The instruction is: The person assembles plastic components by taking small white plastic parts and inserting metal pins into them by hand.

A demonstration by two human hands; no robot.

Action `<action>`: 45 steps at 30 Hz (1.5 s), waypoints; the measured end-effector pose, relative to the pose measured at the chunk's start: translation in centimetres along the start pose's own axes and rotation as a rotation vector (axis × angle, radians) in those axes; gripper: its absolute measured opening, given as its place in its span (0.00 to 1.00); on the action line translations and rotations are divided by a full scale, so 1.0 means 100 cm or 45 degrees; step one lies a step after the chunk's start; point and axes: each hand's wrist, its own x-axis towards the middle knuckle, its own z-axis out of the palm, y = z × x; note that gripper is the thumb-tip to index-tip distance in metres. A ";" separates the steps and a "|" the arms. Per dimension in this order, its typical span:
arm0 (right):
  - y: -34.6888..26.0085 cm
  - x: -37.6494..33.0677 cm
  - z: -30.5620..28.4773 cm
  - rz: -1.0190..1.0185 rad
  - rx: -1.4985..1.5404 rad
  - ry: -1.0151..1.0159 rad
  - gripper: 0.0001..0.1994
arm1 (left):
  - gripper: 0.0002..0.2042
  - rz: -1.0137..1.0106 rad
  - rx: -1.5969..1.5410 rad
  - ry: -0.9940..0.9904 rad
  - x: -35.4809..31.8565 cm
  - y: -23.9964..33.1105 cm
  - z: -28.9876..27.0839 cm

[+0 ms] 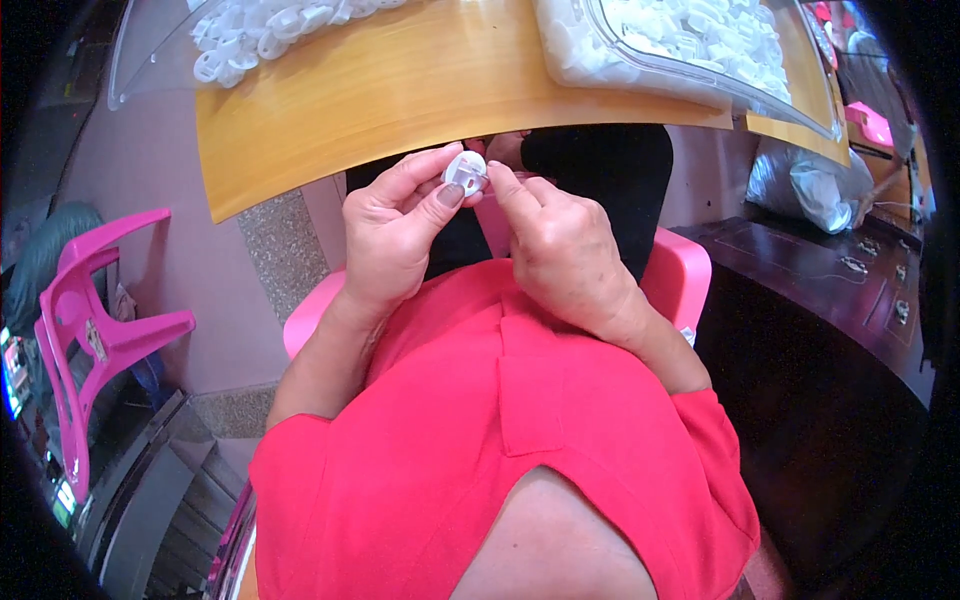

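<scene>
Ahead of me is a yellow-brown table [430, 95], its near edge just beyond my fingers. On its left stands a clear tray [135, 55] with a heap of small white parts [260, 35]; on its right, a clear bin [715, 80] full of more. A pink plastic seat [110, 335] is off to my left, and a dark cabinet [800, 275] to my right, near a plastic bag [815, 185]. The round white piece [462, 172] is up at my fingertips, over my lap. My left hand [395, 230] is clamped on it, thumb across its face. My right hand [570, 240] is nearly closed at its right edge; I can't tell whether those fingers grip anything.
</scene>
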 end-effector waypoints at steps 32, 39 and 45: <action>0.004 0.006 -0.021 0.092 0.138 -0.203 0.12 | 0.16 -0.101 -0.051 -0.138 0.008 -0.001 -0.015; -0.007 0.009 -0.022 0.018 -0.207 -0.248 0.08 | 0.14 -0.082 -0.022 -0.125 0.007 0.002 -0.010; -0.010 0.015 -0.026 -0.063 -0.327 -0.366 0.07 | 0.13 -0.076 0.028 -0.123 0.005 -0.002 -0.012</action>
